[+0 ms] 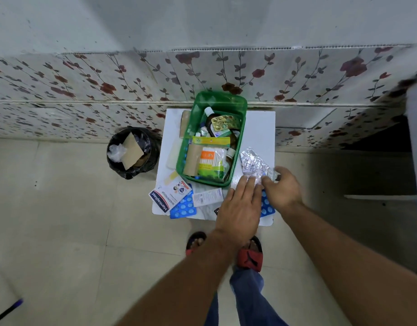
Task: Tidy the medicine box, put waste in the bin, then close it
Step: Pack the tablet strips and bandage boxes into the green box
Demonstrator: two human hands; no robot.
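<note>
A green medicine box (237, 161) stands open on a small white table (259, 128), filled with bottles, a gold blister strip, a cotton-bud pack and several packets. Right of it lies a crumpled silver blister strip (252, 162). My right hand (281, 188) pinches the strip's near end. My left hand (240, 208) lies flat, fingers apart, touching the same end and covering a blue blister strip (267, 208). A Hansaplast packet (166, 196), another blue blister strip (182, 208) and a white sachet (207, 197) lie at the table's front left.
A black-lined bin (132, 152) with cardboard and plastic inside stands on the floor left of the table. A floral-tiled wall (108, 90) runs behind. My feet in sandals are under the table's front edge. A dark opening lies at the right.
</note>
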